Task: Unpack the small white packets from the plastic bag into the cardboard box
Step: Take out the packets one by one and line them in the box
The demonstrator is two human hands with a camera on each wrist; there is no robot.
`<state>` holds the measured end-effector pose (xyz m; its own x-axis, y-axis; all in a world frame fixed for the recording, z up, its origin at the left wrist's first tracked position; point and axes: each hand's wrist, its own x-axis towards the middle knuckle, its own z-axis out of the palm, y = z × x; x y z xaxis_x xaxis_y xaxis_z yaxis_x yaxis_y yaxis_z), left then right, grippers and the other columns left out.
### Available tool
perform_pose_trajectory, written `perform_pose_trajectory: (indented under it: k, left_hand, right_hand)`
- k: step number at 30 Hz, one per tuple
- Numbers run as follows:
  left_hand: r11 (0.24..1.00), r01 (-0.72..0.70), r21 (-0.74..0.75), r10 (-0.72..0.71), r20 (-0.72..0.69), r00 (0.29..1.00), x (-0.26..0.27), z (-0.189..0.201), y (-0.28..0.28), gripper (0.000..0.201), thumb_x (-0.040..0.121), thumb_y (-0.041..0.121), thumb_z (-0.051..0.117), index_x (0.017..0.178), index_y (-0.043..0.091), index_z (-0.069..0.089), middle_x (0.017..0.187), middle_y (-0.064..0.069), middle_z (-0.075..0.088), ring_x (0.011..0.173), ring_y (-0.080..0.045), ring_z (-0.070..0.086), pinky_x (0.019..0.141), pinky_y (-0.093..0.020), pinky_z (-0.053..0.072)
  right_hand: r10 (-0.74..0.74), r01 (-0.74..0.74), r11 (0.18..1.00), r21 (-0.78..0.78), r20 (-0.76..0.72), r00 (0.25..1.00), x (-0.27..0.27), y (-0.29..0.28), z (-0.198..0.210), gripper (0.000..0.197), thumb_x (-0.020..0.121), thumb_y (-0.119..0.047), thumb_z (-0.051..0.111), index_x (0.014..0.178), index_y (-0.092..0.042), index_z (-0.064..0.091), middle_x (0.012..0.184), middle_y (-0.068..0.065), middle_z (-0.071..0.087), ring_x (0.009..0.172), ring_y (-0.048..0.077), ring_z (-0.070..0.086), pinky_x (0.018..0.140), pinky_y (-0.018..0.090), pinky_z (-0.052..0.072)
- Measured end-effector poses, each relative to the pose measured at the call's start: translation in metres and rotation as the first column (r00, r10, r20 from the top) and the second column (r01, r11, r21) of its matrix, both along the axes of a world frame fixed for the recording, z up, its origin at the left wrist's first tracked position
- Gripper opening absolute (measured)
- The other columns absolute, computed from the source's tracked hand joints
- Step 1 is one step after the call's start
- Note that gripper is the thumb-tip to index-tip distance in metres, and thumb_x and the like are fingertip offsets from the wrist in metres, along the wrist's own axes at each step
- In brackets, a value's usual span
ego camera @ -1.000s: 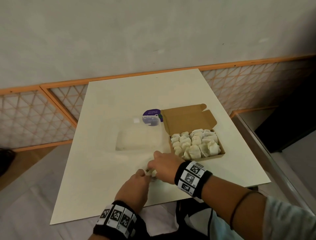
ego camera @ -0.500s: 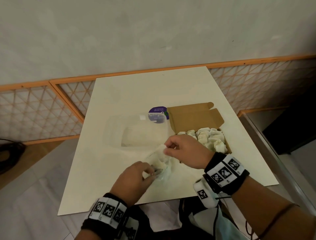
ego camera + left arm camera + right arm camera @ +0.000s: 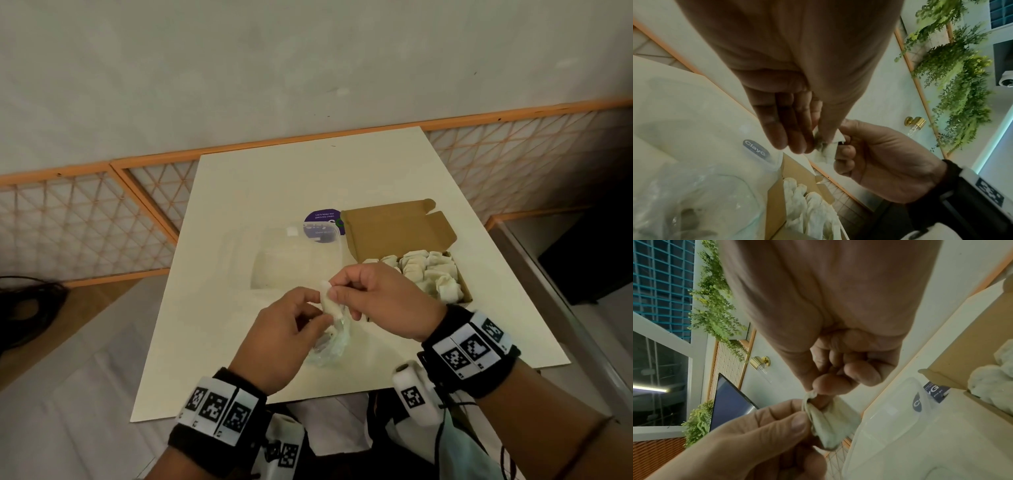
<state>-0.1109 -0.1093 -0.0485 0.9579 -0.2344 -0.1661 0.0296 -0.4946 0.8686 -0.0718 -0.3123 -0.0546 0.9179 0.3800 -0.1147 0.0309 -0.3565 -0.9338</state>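
Head view, right hand (image 3: 380,301) pinching packet (image 3: 329,303)

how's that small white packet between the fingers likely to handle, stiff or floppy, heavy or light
Probably soft and floppy: the white packet creases and folds where the right hand pinches its top. Likely light, since a fingertip pinch alone carries it while the left hand holds the plastic bag. Unlikely to roll; those in the cardboard box lie slumped together.
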Motion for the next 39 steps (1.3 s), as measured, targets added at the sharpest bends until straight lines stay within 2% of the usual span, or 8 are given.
perform_pose_trajectory:
  k: [5,11,18,21,23,30,33,39]
  left_hand:
    - [0.994,-0.099,-0.036,0.1,0.033,0.994,-0.002,-0.004,-0.002,0.011,0.099,0.015,0.064,0.089,0.019,0.068,0.077,0.007,0.077,0.071,-0.005,0.072,0.065,-0.01,0.05]
    - [0.967,-0.2,-0.159,0.187,-0.092,0.978,0.0,-0.01,-0.002,0.016,0.101,0.009,0.059,0.089,0.011,0.069,0.076,-0.003,0.077,0.073,-0.02,0.074,0.072,-0.024,0.059]
    - [0.984,-0.167,-0.055,0.167,-0.002,0.986,0.003,-0.009,0.011,0.016,0.103,0.017,0.059,0.089,0.018,0.067,0.074,0.001,0.075,0.064,-0.006,0.067,0.066,-0.014,0.05]
    - [0.98,-0.187,-0.059,0.19,0.04,0.981,0.007,-0.005,0.015,0.015,0.103,0.02,0.059,0.09,0.02,0.066,0.075,0.001,0.073,0.066,-0.009,0.066,0.071,-0.024,0.055]
    - [0.973,-0.216,-0.077,0.22,0.052,0.974,0.009,-0.004,0.016,0.013,0.101,0.021,0.062,0.089,0.02,0.066,0.075,0.002,0.073,0.067,-0.01,0.066,0.073,-0.029,0.056]
    - [0.989,-0.065,0.136,0.064,0.016,0.998,-0.001,-0.016,0.008,0.023,0.082,0.047,0.081,0.094,0.035,0.065,0.093,0.017,0.07,0.074,-0.001,0.066,0.066,-0.014,0.049]
    - [0.99,-0.058,0.132,0.049,0.073,0.996,-0.003,-0.017,0.002,0.007,0.093,0.036,0.072,0.09,0.032,0.067,0.084,0.016,0.073,0.069,-0.002,0.066,0.063,-0.013,0.045]
    - [0.984,-0.061,0.166,0.031,0.176,0.984,0.001,-0.014,0.013,0.016,0.1,0.03,0.063,0.086,0.031,0.069,0.078,0.02,0.068,0.071,-0.005,0.062,0.064,-0.011,0.044]
  right_hand:
    - [0.005,0.005,0.991,0.132,-0.075,0.997,-0.007,0.003,-0.004,0.013,0.096,-0.026,0.073,0.104,-0.016,0.074,0.081,-0.002,0.07,0.071,0.007,0.063,0.064,0.014,0.048]
    - [-0.013,0.014,0.997,0.082,-0.011,1.0,-0.003,0.01,-0.033,0.031,0.088,-0.02,0.08,0.118,-0.023,0.071,0.097,0.0,0.07,0.086,0.011,0.064,0.086,0.035,0.058]
    - [-0.023,0.031,0.993,-0.116,0.064,0.998,0.003,0.011,-0.049,0.005,0.096,-0.021,0.07,0.096,-0.018,0.074,0.071,-0.016,0.066,0.063,-0.001,0.057,0.066,0.02,0.048]
    - [-0.014,0.023,0.989,-0.145,0.06,0.998,0.002,0.012,-0.052,0.012,0.097,-0.024,0.07,0.086,-0.019,0.071,0.062,-0.023,0.061,0.058,0.0,0.054,0.06,0.017,0.043]
    - [-0.012,0.021,0.991,-0.13,0.064,0.998,0.001,0.012,-0.052,0.016,0.097,-0.026,0.07,0.084,-0.017,0.072,0.062,-0.022,0.061,0.058,0.0,0.053,0.059,0.015,0.041]
    - [-0.006,0.007,1.0,-0.015,0.078,0.997,-0.001,0.012,-0.039,0.022,0.097,-0.031,0.07,0.083,-0.015,0.074,0.061,-0.016,0.06,0.058,0.001,0.051,0.059,0.017,0.041]
    - [0.015,-0.015,1.0,0.006,0.083,0.996,-0.003,0.015,-0.036,0.023,0.097,-0.034,0.071,0.083,-0.015,0.074,0.064,-0.012,0.06,0.061,0.003,0.05,0.059,0.019,0.041]
    - [0.014,-0.006,0.996,-0.085,0.101,0.995,-0.001,0.01,-0.041,0.015,0.095,-0.033,0.073,0.088,-0.02,0.073,0.078,-0.009,0.07,0.069,0.008,0.061,0.066,0.029,0.052]
